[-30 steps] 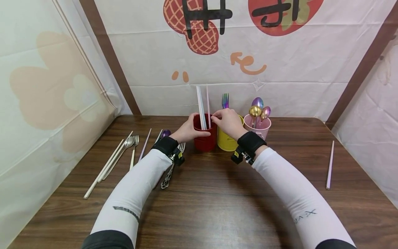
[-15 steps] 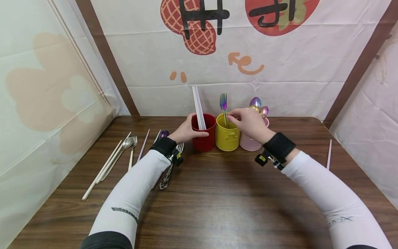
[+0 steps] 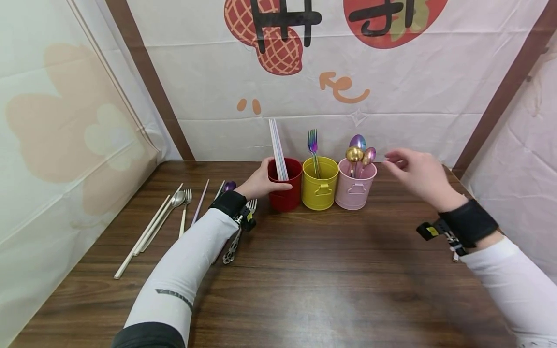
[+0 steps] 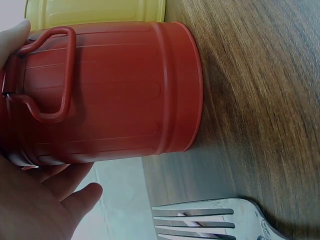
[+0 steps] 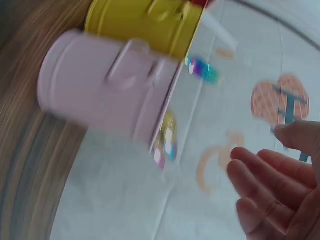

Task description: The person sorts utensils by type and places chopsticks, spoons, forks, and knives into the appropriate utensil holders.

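A small red bucket [image 3: 285,195] stands on the table with several pale chopsticks [image 3: 278,150] leaning in it. My left hand [image 3: 261,183] grips its left side near the rim, thumb across the front and fingers behind. In the left wrist view its wire handle [image 4: 67,75] hangs beside my thumb. Right of it, a yellow bucket [image 3: 319,193] holds rainbow-coloured forks [image 3: 313,142]. A pink bucket [image 3: 353,193] holds several spoons [image 3: 354,154], gold and purple-toned. My right hand [image 3: 419,176] is in the air right of the pink bucket, holding nothing, fingers loosely bent.
Left on the brown table [image 3: 304,290] lie long pale chopsticks [image 3: 143,237], a silver spoon [image 3: 177,199], a fork [image 3: 187,203], a purple chopstick [image 3: 200,200] and an ornate fork [image 3: 235,241]. My right forearm covers most of a chopstick [image 3: 455,256]. A printed cloth [image 3: 209,72] hangs behind.
My right hand has moved right, from the red bucket past the yellow and pink ones. The pink chopstick that stood apart in the red bucket now leans with the others. My left hand stays put.
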The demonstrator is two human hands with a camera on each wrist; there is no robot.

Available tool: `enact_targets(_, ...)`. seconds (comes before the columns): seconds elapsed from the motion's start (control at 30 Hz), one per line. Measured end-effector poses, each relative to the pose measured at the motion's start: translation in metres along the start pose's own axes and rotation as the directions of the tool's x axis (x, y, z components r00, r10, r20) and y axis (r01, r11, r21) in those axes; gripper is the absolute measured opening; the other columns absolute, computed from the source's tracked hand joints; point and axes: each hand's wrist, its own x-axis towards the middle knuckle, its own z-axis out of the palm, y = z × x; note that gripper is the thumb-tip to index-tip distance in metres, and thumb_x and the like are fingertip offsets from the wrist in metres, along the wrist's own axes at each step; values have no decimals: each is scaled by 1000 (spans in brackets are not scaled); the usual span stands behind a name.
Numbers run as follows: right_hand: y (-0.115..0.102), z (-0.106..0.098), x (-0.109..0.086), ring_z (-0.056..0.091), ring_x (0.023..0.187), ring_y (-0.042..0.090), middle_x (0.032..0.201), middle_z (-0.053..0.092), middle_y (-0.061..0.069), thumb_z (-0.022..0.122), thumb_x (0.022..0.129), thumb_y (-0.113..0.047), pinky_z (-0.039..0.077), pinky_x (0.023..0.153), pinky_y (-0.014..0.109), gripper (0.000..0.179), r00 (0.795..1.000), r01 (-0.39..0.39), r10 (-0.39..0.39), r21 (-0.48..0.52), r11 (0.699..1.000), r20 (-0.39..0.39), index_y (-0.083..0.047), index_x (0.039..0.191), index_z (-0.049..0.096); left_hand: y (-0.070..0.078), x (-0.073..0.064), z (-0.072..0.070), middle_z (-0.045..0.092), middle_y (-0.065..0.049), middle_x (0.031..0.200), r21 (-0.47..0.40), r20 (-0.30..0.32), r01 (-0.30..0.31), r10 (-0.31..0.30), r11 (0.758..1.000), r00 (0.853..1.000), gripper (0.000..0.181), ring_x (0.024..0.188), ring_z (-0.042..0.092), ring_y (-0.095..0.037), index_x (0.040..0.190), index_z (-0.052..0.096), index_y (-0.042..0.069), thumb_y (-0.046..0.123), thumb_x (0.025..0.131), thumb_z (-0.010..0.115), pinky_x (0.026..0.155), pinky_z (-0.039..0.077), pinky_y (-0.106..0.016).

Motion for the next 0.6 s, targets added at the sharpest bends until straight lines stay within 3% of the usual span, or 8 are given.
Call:
enact_targets(0.17,30,-20,-26,66,86,38,102,68,23,62,96,-24,45,68,54,37,986,-149,153,-67,987,63,2,122,57,0,0,0,43,-14,136,6,-8,0,0,1000,1000,89,121,46,-26,144,20,8,26,81,80,103,40,-43)
enact_targets(0.3,59,-30,-48,60,94,46,112,62,31,57,98,-34,43,70,56,54,943,-274,292,-127,953,157,8,130,46,0,-1,0,43,-14,136,14,-13,6,-6,1000,1000,89,121,46,-26,144,20,8,26,82,80,103,40,-42)
enact_targets(0.43,91,-37,-73,57,92,49,109,58,33,53,97,-47,43,67,55,71,857,-373,425,-219,902,292,15,128,37,-1,-1,0,42,-14,136,17,-11,12,-11,1000,1000,89,122,46,-26,144,20,8,26,82,80,103,40,-42)
enact_targets(0.57,117,-40,-96,53,93,56,108,53,41,56,93,-53,44,69,59,83,751,-427,521,-303,852,406,23,121,37,-2,-1,0,42,-15,136,15,-9,10,-10,1000,1000,89,121,46,-27,144,20,8,25,82,80,103,41,-43)
enact_targets(0.6,122,-40,-100,55,88,55,100,55,40,57,92,-53,45,68,57,79,718,-445,544,-315,838,434,22,111,43,-2,-1,0,42,-15,136,15,-9,9,-9,1000,1000,89,121,46,-27,145,19,8,25,82,80,102,41,-43)
